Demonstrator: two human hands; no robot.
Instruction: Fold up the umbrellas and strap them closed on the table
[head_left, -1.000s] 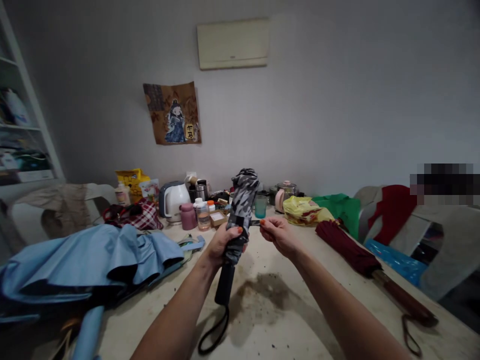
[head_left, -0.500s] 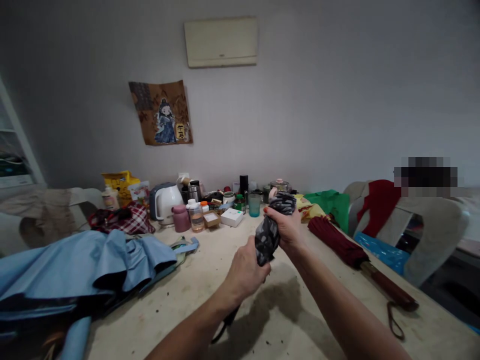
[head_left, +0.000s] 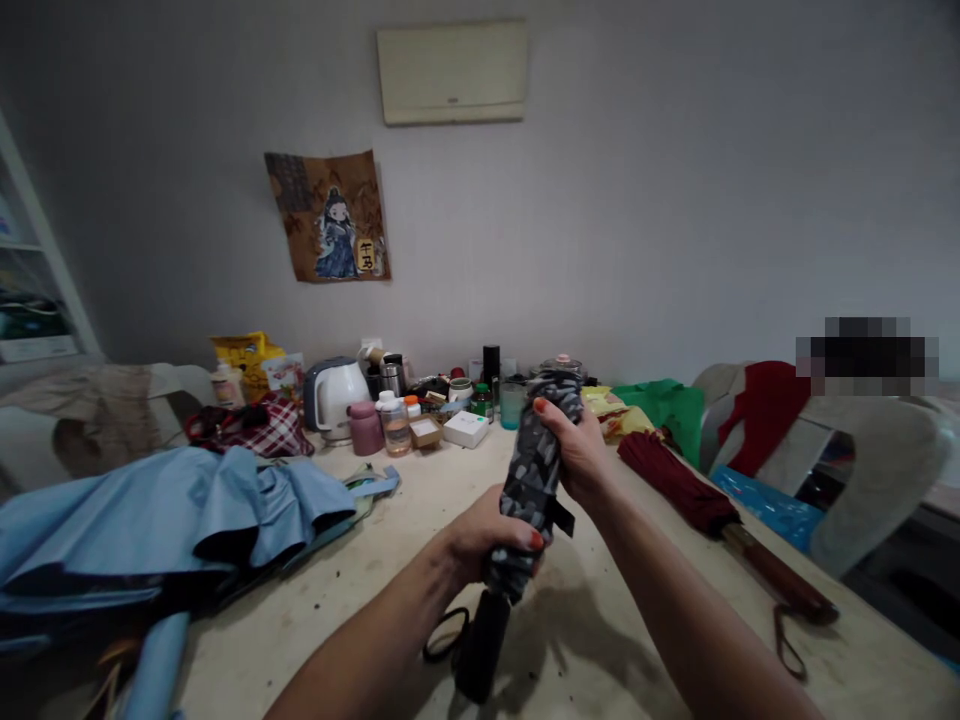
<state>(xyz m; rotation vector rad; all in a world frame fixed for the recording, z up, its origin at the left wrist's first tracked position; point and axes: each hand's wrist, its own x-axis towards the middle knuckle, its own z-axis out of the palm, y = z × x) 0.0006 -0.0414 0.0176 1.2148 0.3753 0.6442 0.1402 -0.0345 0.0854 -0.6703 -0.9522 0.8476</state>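
Note:
A folded umbrella (head_left: 534,465) with a black and grey pattern is held at a slant above the table, its black handle (head_left: 484,645) pointing down toward me. My left hand (head_left: 491,535) wraps its lower part, just above the handle, with the thumb across the front. Higher up, my right hand (head_left: 574,440) grips the fabric near the top end. A short black strap (head_left: 562,518) sticks out on the umbrella's right side, and a black wrist loop (head_left: 444,636) hangs by the handle.
On the table (head_left: 360,610), a loose light-blue umbrella (head_left: 165,520) lies left and a closed dark-red umbrella (head_left: 679,485) right. A kettle (head_left: 341,395), a pink jar (head_left: 365,428), a white box (head_left: 466,429) and a teal cup (head_left: 513,405) stand behind. A person sits at far right.
The patterned umbrella has turned so its length and black handle now show. My left hand has shifted down slightly along it, while my right hand stays near the top.

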